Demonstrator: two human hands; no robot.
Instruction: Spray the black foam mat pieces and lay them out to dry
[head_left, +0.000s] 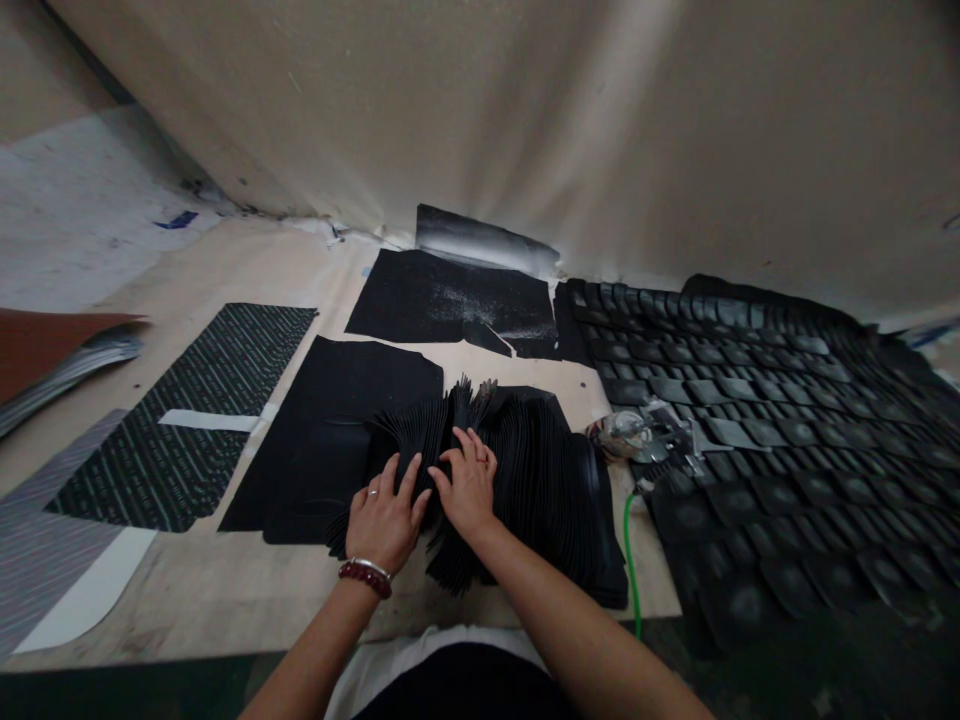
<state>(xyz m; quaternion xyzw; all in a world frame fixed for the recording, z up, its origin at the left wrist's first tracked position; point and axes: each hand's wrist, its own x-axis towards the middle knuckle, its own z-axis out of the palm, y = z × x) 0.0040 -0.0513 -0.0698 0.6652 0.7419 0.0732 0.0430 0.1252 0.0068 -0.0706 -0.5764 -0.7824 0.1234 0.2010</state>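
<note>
A thick bundle of thin black sheets (544, 480) stands fanned out on the table in front of me, edges up. My left hand (384, 515) lies on the left part of the bundle, fingers spread over the sheet edges. Just right of it, my right hand (469, 485) rests on the middle of the bundle with its fingers apart. Both hands touch the sheets from above, and neither is closed around one. Under the bundle's left side lies a larger flat black sheet (300, 430). A bracelet and a ring are on the left hand's side.
Rows of overlapping black pieces (750, 410) cover the right side. Near them sit a spray gun (664, 440) and a green hose (631, 560). Patterned dark sheets (187, 420) with a white strip (208, 420) lie left. A dusted black sheet (457, 300) lies behind, before a hanging cloth (480, 120).
</note>
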